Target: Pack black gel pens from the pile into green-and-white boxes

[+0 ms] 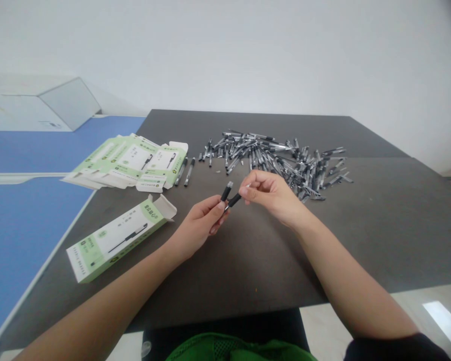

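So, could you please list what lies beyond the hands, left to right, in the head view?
Large white box, green-and-white cardboard cartons, two loose black-and-clear plastic pens, heap of similar pens.

Soft even light, floor glare, dark blurred corner

Black-and-clear pen [226, 191] at the center of the frame, slanting up to the right, second pen [235, 200] just beside it, black-gripped, tilted lower — loose pile [270, 155] of similar pens, upper center to right, jumbled
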{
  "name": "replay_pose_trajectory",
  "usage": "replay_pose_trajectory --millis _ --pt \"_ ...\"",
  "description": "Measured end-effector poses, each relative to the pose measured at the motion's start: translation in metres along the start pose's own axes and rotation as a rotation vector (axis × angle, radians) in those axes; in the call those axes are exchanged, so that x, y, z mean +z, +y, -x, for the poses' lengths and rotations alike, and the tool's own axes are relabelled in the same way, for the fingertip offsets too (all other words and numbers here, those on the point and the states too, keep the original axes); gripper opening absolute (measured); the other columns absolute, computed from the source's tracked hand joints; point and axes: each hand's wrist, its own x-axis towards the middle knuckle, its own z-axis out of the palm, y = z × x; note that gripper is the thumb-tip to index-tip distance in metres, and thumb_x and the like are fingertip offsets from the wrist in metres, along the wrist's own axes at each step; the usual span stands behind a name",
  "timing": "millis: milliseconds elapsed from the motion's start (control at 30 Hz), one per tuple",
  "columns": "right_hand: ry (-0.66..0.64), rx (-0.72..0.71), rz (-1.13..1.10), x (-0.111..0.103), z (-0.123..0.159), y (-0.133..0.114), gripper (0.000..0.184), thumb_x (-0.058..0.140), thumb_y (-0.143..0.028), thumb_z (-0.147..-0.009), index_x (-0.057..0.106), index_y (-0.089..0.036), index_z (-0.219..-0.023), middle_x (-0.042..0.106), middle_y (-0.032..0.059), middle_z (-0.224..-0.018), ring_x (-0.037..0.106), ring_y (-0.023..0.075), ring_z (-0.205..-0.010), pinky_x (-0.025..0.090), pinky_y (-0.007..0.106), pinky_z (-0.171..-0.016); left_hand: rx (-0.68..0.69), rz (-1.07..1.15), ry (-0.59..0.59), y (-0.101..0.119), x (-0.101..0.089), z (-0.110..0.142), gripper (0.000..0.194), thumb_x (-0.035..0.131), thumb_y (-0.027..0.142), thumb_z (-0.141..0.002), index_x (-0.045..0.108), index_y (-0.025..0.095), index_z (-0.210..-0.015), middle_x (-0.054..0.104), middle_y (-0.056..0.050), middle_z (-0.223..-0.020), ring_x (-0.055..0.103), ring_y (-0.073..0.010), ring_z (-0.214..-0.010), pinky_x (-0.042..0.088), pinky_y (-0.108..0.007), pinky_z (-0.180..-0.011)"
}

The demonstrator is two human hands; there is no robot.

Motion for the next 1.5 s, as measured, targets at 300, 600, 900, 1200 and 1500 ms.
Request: replay_pose_trajectory --millis 300,600,900,1200,1500 --pt "-0.041 -0.005 0.022 -0.002 0.0 -0.001 0.037 0.084 -0.05 -0.072 0.065 -0.019 -0.078 0.062 -0.0018 -0.066 0.053 0.0111 -0.06 0.043 0.025 -0.057 -0.008 0.001 0.017 0.001 0.0 0.001 0.034 0.065 0.048 -0.088 0.056 0.017 -0.077 0.044 0.006 -0.062 0.033 -0.005 -0.048 0.022 -0.019 -0.043" --pt "-0.069 -0.027 -0.024 -0.003 0.0 -0.001 0.032 0.08 -0.047 -0.078 0.067 -0.019 -0.088 0.065 -0.0007 -0.074 0.057 0.011 -0.064 0.048 0.025 -0.062 0.014 -0.013 0.012 0.0 -0.001 0.0 0.034 0.063 0.047 -0.09 0.056 0.017 -0.078 0.043 0.006 -0.061 0.033 -0.0045 -0.046 0.022 -0.019 -0.043" --pt "-0.033 0.001 -0.022 -0.004 0.0 -0.002 0.04 0.083 -0.051 -0.072 0.065 -0.019 -0.088 0.063 -0.0026 -0.072 0.054 0.0097 -0.06 0.045 0.025 -0.059 0.039 -0.123 0.012 -0.001 -0.002 -0.001 0.033 0.056 0.045 -0.094 0.053 0.018 -0.076 0.044 0.006 -0.064 0.033 -0.0056 -0.049 0.025 -0.021 -0.045" --pt "0.11 0.04 0.081 0.004 -0.003 0.005 0.045 0.084 -0.056 -0.068 0.062 -0.017 -0.073 0.059 -0.003 -0.06 0.051 0.0102 -0.057 0.041 0.024 -0.055 0.12 -0.497 0.149 -0.004 -0.003 -0.001 0.031 0.047 0.038 -0.097 0.051 0.019 -0.072 0.046 0.004 -0.066 0.04 -0.0102 -0.057 0.03 -0.023 -0.052" --pt "0.14 -0.059 -0.06 0.012 -0.001 0.002 0.043 0.086 -0.054 -0.066 0.062 -0.018 -0.071 0.059 -0.0037 -0.063 0.05 0.0086 -0.056 0.044 0.024 -0.055 0.033 -0.086 0.014 -0.002 -0.005 0.001 0.031 0.06 0.048 -0.089 0.062 0.017 -0.085 0.041 0.005 -0.065 0.032 -0.0089 -0.053 0.023 -0.024 -0.05"
